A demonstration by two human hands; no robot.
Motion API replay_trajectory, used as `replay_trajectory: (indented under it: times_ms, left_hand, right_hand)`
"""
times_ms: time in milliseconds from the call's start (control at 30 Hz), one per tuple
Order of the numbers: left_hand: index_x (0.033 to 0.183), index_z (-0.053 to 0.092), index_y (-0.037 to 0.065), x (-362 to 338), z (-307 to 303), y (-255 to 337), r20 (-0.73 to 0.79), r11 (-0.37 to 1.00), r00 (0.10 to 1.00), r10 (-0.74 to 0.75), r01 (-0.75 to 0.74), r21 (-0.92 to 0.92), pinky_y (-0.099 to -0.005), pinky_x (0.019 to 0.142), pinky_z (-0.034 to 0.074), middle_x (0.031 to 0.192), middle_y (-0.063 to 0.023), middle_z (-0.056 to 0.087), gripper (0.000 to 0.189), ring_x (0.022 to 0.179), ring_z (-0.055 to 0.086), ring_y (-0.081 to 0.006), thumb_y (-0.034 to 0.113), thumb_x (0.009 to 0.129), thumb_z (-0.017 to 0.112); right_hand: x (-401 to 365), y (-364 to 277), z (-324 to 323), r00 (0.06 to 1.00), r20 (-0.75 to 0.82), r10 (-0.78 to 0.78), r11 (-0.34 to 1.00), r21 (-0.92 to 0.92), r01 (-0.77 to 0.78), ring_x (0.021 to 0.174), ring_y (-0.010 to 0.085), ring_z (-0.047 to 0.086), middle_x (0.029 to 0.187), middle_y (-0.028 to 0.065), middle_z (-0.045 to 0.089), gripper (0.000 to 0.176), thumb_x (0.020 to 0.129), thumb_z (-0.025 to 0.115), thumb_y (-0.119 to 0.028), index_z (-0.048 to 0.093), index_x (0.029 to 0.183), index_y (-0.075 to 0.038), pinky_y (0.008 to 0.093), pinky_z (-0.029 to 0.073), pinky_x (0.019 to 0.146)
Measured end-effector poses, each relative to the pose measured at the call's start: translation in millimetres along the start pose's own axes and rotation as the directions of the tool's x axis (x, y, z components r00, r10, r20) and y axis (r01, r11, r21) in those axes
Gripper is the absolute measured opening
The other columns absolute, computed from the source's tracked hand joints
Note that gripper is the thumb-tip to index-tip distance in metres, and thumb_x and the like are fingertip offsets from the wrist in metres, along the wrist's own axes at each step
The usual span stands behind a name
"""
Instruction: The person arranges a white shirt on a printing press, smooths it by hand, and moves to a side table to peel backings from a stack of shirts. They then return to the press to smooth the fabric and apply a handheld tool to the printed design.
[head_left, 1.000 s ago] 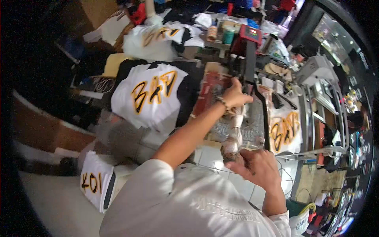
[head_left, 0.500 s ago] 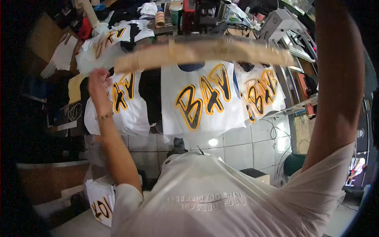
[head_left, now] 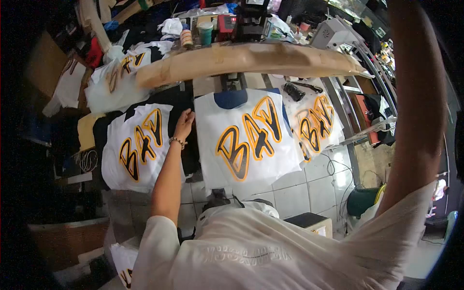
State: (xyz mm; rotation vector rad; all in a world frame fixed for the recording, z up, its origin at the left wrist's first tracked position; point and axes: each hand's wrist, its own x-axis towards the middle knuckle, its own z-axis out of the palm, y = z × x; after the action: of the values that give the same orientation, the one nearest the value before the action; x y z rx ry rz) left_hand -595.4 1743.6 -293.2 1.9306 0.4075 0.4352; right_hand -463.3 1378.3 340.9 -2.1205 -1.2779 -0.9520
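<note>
A white shirt (head_left: 208,145) printed with black and orange letters lies flat in the middle, over a blue piece that shows at its neck. My left hand (head_left: 184,124) is at its left edge, fingers close together; whether they pinch anything is too small to tell. Left of that hand, a second white printed shirt (head_left: 113,140) lies on black cloth. To the right rests a third printed piece (head_left: 329,135). My right arm reaches up at the right edge, and its hand is out of the frame. A long brown taped roll or bar (head_left: 251,58) spans above the shirts.
Behind the bar stand a green cup (head_left: 205,33), a yellow-orange roll (head_left: 186,38) and a red box (head_left: 226,25). A metal frame (head_left: 367,53) and a grey-white machine (head_left: 328,34) are at the right. A green bin (head_left: 361,202) stands on the tiled floor.
My left hand has moved right and a little down, from near the bar's left end to the middle shirt's left edge. The view has shifted, showing more above the shirts.
</note>
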Motion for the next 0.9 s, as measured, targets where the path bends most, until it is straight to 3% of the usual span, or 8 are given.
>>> replay_trajectory:
  times_ms: [133,200,300,367,433,567,733,900]
  left_hand:
    - [0.142,0.050,0.002,46,3,-3,0.076,0.999,0.996,0.049,-0.050,0.007,-0.0348,0.097,0.048,0.125,-0.0162,0.065,0.058,0.112,0.063,-0.0230,0.044,0.103,0.055]
    - [0.140,0.051,0.001,69,6,-31,0.110,0.995,0.992,0.063,-0.055,-0.082,-0.0329,0.091,0.049,0.114,-0.0132,0.068,0.052,0.102,0.064,-0.0193,0.036,0.103,0.058]
    - [0.127,0.061,0.000,67,-3,4,0.078,0.995,0.997,0.017,-0.025,0.100,-0.0295,0.076,0.050,0.087,-0.0052,0.067,0.045,0.079,0.060,-0.0131,0.033,0.097,0.067]
    - [0.120,0.064,0.000,66,-4,5,0.050,0.996,0.999,0.001,-0.005,0.086,-0.0286,0.073,0.049,0.085,-0.0043,0.067,0.041,0.077,0.059,-0.0123,0.031,0.095,0.070]
    - [0.112,0.067,0.000,67,0,7,0.047,0.998,0.999,-0.013,0.010,0.069,-0.0276,0.071,0.048,0.083,-0.0035,0.066,0.037,0.075,0.058,-0.0115,0.030,0.092,0.074]
    - [0.087,0.067,0.002,57,4,37,-0.042,0.963,0.962,-0.271,0.270,-0.019,-0.0271,0.065,0.047,0.082,-0.0011,0.066,0.025,0.072,0.056,-0.0108,0.023,0.085,0.081]
    - [0.086,0.066,0.002,58,4,34,-0.152,0.957,0.987,0.059,-0.013,0.291,-0.0275,0.063,0.047,0.074,-0.0014,0.064,0.026,0.065,0.054,-0.0101,0.018,0.080,0.084]
    - [0.085,0.064,0.002,60,9,41,-0.164,0.972,0.986,0.027,0.012,0.233,-0.0296,0.064,0.048,0.074,-0.0032,0.063,0.024,0.067,0.054,-0.0119,0.017,0.081,0.083]
  right_hand:
    - [-97,-13,-16,0.993,0.090,-0.082,0.940,0.338,0.047,0.083,0.0256,0.072,0.085,0.0133,0.073,0.018,0.088,0.071,-0.015,0.074,0.094,0.002,0.0359,0.055,0.078]
    - [-173,5,4,0.847,0.418,-0.329,0.684,0.724,-0.092,0.085,0.0247,0.073,0.088,0.0131,0.074,0.015,0.089,0.072,-0.011,0.074,0.096,0.003,0.0352,0.056,0.080]
    - [-265,41,88,0.592,0.783,-0.192,0.684,0.539,-0.491,0.074,0.0186,0.072,0.083,0.0132,0.074,0.016,0.090,0.072,-0.012,0.075,0.096,0.003,0.0307,0.055,0.068]
    - [-331,94,187,0.585,0.735,0.342,0.560,0.341,-0.755,0.074,0.0148,0.070,0.082,0.0123,0.074,0.016,0.092,0.067,-0.010,0.076,0.099,0.002,0.0300,0.056,0.068]
    - [-371,140,275,0.660,0.518,0.543,0.684,0.183,-0.707,0.077,0.0215,0.072,0.087,0.0164,0.075,0.019,0.090,0.073,-0.016,0.075,0.101,-0.001,0.0367,0.057,0.072]
    - [-420,185,389,0.677,0.429,0.598,0.649,0.237,-0.723,0.080,0.0220,0.074,0.096,0.0151,0.076,0.030,0.088,0.077,-0.021,0.072,0.109,0.000,0.0333,0.056,0.075]
    - [-421,195,395,0.673,0.408,0.617,0.657,0.203,-0.726,0.072,0.0189,0.071,0.084,0.0157,0.075,0.030,0.076,0.086,-0.017,0.075,0.097,0.002,0.0311,0.055,0.068]
    - [-415,191,387,0.659,0.385,0.646,0.667,0.137,-0.733,0.068,0.0173,0.070,0.078,0.0144,0.074,0.025,0.075,0.086,-0.014,0.076,0.091,0.002,0.0305,0.054,0.066]
